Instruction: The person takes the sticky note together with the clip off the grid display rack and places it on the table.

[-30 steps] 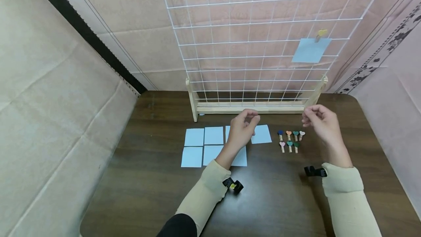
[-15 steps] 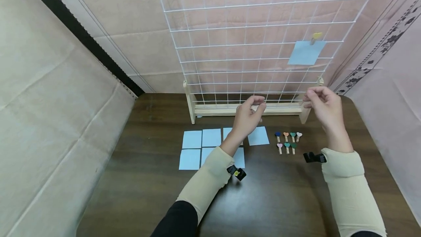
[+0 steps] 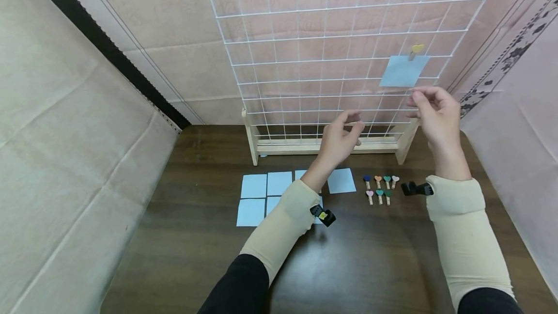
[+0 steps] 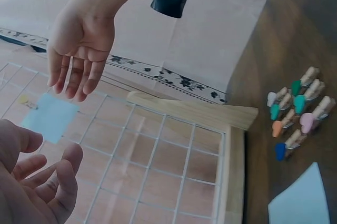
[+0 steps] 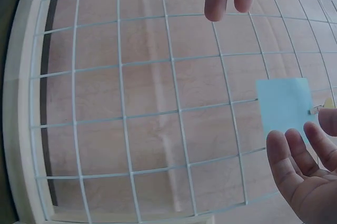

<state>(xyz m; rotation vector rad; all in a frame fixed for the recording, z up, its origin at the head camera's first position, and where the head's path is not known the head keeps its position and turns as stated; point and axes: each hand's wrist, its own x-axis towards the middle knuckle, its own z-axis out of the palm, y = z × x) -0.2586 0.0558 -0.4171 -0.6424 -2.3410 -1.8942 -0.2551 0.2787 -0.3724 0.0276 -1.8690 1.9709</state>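
A blue paper square [image 3: 404, 70] hangs on the right part of the white wire grid [image 3: 322, 63], held by a clothespin with a yellow heart [image 3: 417, 49]. Just below and right of that paper is my right hand [image 3: 440, 110], its fingers loosely bent around nothing. My left hand [image 3: 340, 137] is in the air before the grid's lower middle, likewise holding nothing, fingers loosely bent. In the left wrist view, a gap shows between the thumb and fingers of the left hand [image 4: 39, 182]. The right wrist view shows the right hand [image 5: 310, 176] near the paper's lower corner, apparently not touching it.
On the dark table [image 3: 183, 256] lie several blue paper squares [image 3: 253, 186] in rows, partly hidden by the left arm. Right of them are several clothespins with coloured hearts [image 3: 379, 193]. A wooden base [image 3: 287, 148] supports the grid. Pale cloth [image 3: 87, 159] hangs at the sides.
Both hands have risen from above the table toward the grid, the right one close to the hanging paper. The left hand has also shifted right. The head view has shifted slightly.
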